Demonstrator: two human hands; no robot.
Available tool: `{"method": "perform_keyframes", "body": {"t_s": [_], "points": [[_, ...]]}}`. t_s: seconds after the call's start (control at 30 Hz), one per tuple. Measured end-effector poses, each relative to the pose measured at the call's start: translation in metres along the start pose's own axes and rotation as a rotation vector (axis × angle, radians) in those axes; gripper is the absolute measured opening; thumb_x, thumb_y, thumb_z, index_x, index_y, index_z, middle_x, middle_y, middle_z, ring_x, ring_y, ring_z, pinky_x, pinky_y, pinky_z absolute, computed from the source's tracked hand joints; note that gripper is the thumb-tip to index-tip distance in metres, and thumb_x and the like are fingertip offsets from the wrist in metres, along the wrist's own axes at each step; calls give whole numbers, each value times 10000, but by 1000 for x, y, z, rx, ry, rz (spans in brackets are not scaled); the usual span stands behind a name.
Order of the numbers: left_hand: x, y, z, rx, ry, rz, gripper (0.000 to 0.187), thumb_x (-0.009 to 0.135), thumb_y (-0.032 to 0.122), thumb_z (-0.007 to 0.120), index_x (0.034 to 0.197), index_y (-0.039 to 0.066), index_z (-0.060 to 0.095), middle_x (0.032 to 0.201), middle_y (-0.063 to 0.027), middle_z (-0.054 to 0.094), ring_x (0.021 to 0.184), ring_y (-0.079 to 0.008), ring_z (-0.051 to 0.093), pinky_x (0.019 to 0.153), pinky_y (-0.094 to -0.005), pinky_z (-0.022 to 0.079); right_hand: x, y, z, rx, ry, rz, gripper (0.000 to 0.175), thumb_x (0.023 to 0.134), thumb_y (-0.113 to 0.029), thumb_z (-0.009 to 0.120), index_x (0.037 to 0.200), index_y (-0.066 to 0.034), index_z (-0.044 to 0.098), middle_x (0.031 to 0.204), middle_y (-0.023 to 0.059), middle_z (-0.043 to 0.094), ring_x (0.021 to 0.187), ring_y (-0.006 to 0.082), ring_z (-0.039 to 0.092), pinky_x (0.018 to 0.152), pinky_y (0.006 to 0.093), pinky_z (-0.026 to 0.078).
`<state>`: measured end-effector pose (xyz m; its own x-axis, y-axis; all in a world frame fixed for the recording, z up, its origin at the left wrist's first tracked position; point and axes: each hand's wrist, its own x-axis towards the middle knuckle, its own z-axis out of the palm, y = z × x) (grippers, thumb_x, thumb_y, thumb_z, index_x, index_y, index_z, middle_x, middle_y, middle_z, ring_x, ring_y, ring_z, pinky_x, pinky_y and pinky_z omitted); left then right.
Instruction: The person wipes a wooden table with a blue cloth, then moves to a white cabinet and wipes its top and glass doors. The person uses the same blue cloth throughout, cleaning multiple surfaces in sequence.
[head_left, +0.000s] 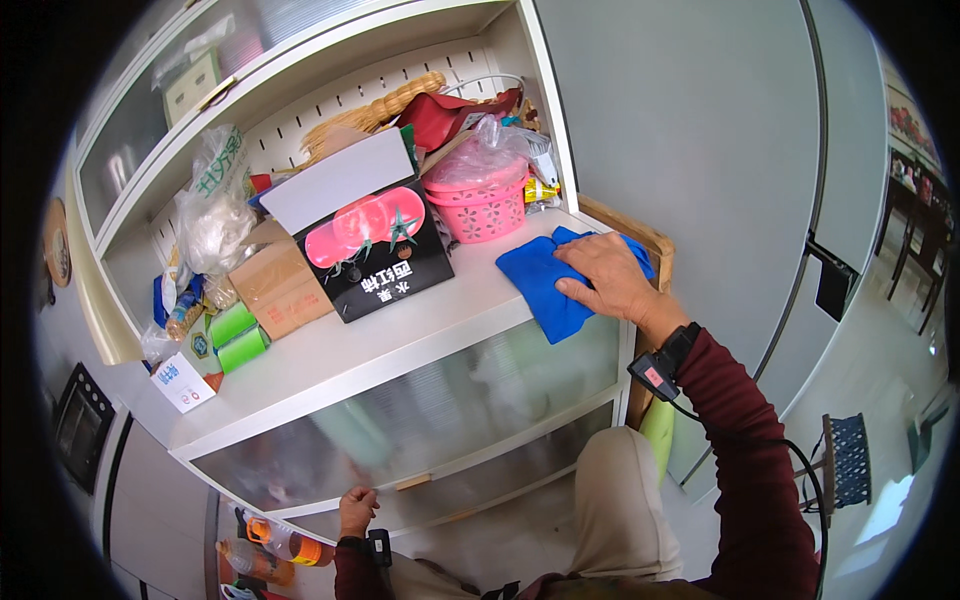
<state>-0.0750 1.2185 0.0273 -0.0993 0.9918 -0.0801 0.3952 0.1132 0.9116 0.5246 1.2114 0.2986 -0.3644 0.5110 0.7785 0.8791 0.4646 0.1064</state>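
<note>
My right hand (611, 277) lies on a blue cloth (529, 277), fingers over it and thumb to the near side. The cloth is spread at the right end of a white cabinet's open shelf (480, 304), and one corner hangs over the front edge. Low in front of the cabinet, my left hand (358, 510) is loosely curled with nothing visible in it, close to the lower glass doors (420, 405). Left of the cloth stand a pink plastic basket (480, 214) with a clear bag on top and an open black carton (382, 262) printed with tomatoes.
Farther left on the shelf are a brown cardboard box (289, 292), green rolls (244, 349), a small white box (182, 382) and a stuffed plastic bag (217, 232). A straw brush (375, 112) lies behind. Bottles (292, 544) stand low left. A grey refrigerator-like panel (690, 135) rises at right.
</note>
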Motion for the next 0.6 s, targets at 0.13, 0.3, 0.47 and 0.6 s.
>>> {"method": "perform_keyframes", "body": {"t_s": [0.13,0.3,0.47,0.6], "points": [[-1,4,-1,6,-9,-28,117,873,142,644,845,32,669,655,-47,641,509,-106,547,470,-252,451,-6,9,-4,52,-5,-50,453,892,-404,631,1173,-49,633,1186,123,654,1114,299,589,956,409,400],[-6,5,0,113,57,-9,139,878,159,646,865,25,680,660,-50,653,509,-109,557,472,-261,462,-9,23,-13,69,-25,-48,473,837,-353,701,1198,-58,621,1202,118,650,1174,288,573,986,413,391],[1,-3,1,189,73,12,187,862,187,643,847,6,688,647,-67,668,505,-127,587,471,-281,484,-3,13,-17,7,-137,-76,535,850,-339,679,1277,-36,566,1295,140,594,1209,323,539,1018,437,391],[2,0,3,211,92,13,198,834,187,642,826,-5,689,633,-78,663,503,-144,595,486,-292,487,14,-10,-8,23,-174,-155,538,840,-319,688,1282,-40,564,1303,137,594,1214,319,538,1030,433,397]]}}
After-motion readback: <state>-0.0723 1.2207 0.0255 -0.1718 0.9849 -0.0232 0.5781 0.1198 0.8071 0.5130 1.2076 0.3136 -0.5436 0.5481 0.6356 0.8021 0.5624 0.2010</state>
